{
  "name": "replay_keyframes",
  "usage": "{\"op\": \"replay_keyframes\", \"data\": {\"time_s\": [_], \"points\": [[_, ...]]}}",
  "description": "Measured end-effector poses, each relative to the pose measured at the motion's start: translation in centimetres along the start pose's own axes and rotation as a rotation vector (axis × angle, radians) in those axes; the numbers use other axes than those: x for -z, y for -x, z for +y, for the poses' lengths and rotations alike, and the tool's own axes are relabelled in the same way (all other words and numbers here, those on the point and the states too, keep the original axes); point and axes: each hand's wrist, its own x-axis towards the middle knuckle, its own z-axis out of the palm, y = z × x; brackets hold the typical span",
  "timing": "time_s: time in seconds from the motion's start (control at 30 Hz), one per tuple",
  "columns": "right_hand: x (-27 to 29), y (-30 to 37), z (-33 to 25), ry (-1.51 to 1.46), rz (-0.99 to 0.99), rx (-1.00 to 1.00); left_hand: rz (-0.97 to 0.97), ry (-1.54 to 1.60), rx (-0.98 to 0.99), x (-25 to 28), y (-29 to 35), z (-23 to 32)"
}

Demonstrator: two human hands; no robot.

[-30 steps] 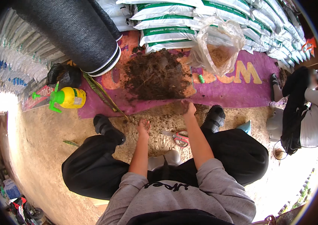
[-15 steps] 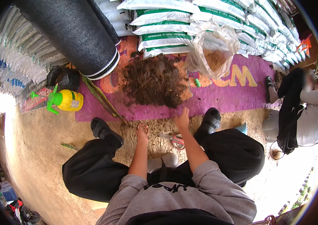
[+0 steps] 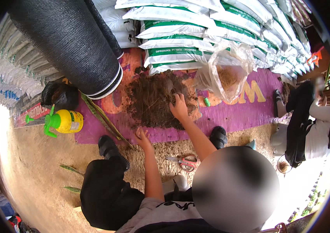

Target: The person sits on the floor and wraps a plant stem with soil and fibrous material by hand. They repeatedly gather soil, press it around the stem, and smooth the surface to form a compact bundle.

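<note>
A heap of dark, fibrous soil [image 3: 149, 103] is spread on a purple banner [image 3: 227, 116]. My right hand [image 3: 179, 108] reaches onto the heap's right side, fingers and thumb bent around dark soil. Closer to me, my left hand [image 3: 143, 139] hovers by the banner's front edge, palm turned up, fingers loosely apart and nothing visible in them. Between my forearms, red-handled scissors [image 3: 188, 163] lie on the ground. Long green leaves [image 3: 100, 118] rest left of the heap. A small green object, perhaps a spool [image 3: 207, 101], sits to its right.
Behind the heap stand stacked white-and-green sacks [image 3: 176, 52] and a clear bag of brown fibre [image 3: 227, 77]. A black mesh roll [image 3: 67, 42], a black bag [image 3: 60, 95] and a yellow spray bottle [image 3: 69, 121] are leftward. Another person [image 3: 308, 120] sits at right.
My right hand has moved forward from the heap's front edge onto the soil. The left hand has turned slightly and shifted left. The view has tilted, and a blurred patch covers my right thigh.
</note>
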Motion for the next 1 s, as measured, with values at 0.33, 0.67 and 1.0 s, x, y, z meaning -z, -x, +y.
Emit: {"op": "replay_keyframes", "data": {"time_s": [0.33,0.67,1.0], "points": [[-3.0,-10.4,-0.8,0.406,-0.404,0.048,-0.020,-0.131,0.003,0.0,-0.7,-0.6],[-1.9,-11.0,3.3,-0.046,-0.253,0.118,0.009,-0.057,-0.008,0.3,-1.0,0.1],[3.2,-9.0,4.9,-1.160,-0.214,-0.458,0.001,-0.029,0.031,-0.1,-0.4,0.3]]}}
